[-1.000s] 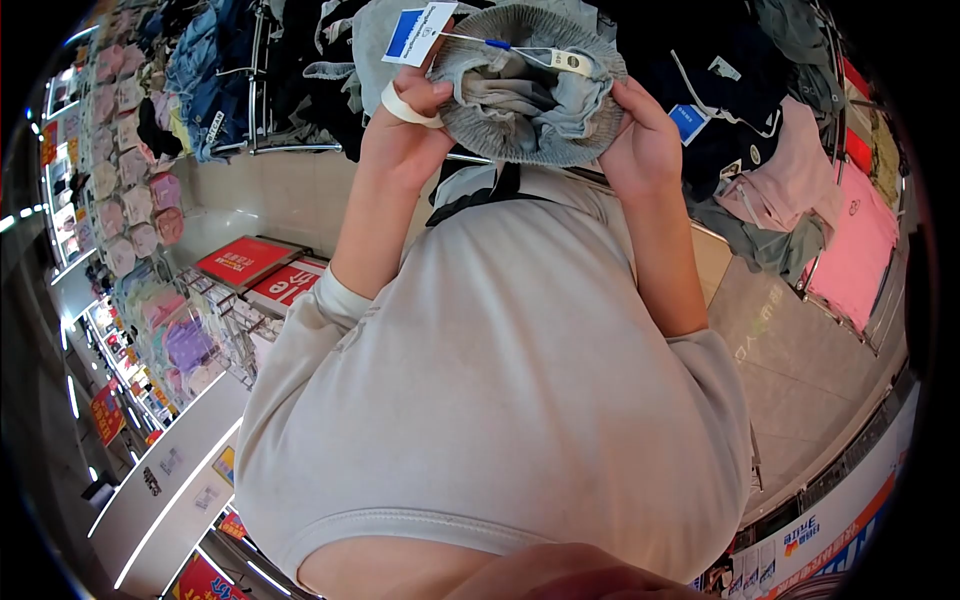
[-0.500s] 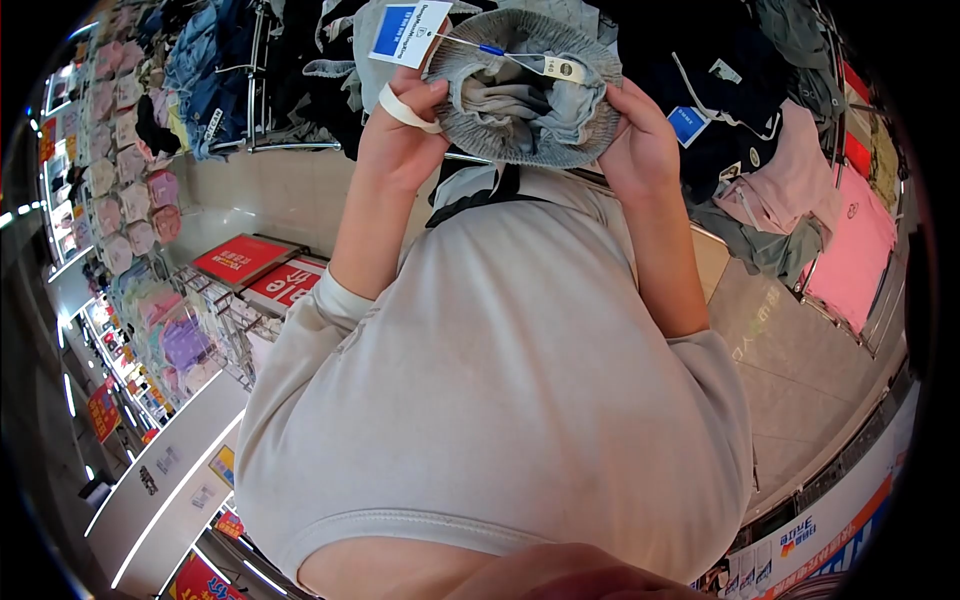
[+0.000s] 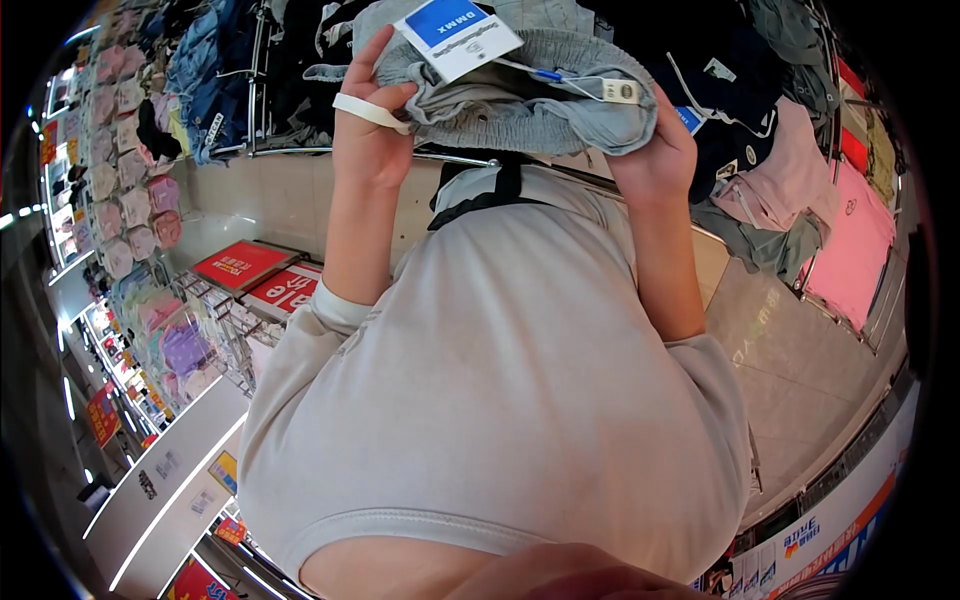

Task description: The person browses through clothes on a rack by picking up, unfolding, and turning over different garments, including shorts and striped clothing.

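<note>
Both hands hold up a pair of light grey-blue elastic-waist pants (image 3: 540, 125) at the top of the view. My left hand (image 3: 375, 130) is at the left end of the waistband, thumb near the cloth and one finger stretched upward. A white band (image 3: 370, 112) loops across that hand. My right hand (image 3: 655, 150) grips the right end of the waistband, thumb by the rim. A blue-and-white hang tag (image 3: 460, 38) hangs from a cord with a blue clip (image 3: 547, 76). A small white size label (image 3: 620, 91) shows inside the waist. The pants' legs are hidden.
Dark clothes with drawstrings (image 3: 735, 110) lie behind the pants. Pink garments (image 3: 850, 245) hang over a rack on the right. Jeans (image 3: 205, 75) hang at upper left. Red sale signs (image 3: 240, 263) and a white shelf unit (image 3: 165, 480) stand to the left.
The waistband has gone from a round opening to a flatter, wider shape, tilting away. My hands have moved slightly apart, and the hang tag has swung right across the waistband.
</note>
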### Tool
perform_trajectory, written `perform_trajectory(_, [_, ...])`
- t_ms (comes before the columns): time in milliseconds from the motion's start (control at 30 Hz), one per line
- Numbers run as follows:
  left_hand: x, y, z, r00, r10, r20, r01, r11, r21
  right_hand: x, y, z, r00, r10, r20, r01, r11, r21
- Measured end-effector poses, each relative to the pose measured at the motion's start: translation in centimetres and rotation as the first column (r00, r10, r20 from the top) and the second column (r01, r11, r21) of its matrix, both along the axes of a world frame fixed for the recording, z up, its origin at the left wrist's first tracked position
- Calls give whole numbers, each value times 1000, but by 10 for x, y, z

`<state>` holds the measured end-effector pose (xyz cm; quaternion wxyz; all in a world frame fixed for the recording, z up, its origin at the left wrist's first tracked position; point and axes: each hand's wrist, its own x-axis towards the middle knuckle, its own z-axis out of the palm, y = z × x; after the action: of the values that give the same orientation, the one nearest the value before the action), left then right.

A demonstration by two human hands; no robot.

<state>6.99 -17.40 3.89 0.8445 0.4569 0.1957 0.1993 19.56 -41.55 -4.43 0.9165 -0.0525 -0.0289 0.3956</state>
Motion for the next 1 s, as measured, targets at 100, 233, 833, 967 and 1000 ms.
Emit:
perform_trajectory(100, [-1, 1, 4, 998, 61, 21, -61, 998, 6, 4, -5, 6, 1000, -6, -28, 9, 994, 105])
perform_trajectory(233, [0, -1, 9, 975, 222, -11, -209, 931, 300, 9, -14, 10, 999, -46, 22, 46, 999, 14])
perform_trajectory(833, [-15, 4, 7, 900, -153, -407, 231, 961, 151, 15, -28, 19, 989, 1, 146, 27, 982, -187])
perform_trajectory(967, [-19, 4, -8, 915, -204, -348, 123, 963, -239, 14, -27, 21, 986, 28, 164, 29, 941, -337])
perform_trajectory(1000, [-20, 3, -7, 914, -206, -350, 125, 963, -240, 13, -28, 20, 992, 32, 122, 13, 937, -349])
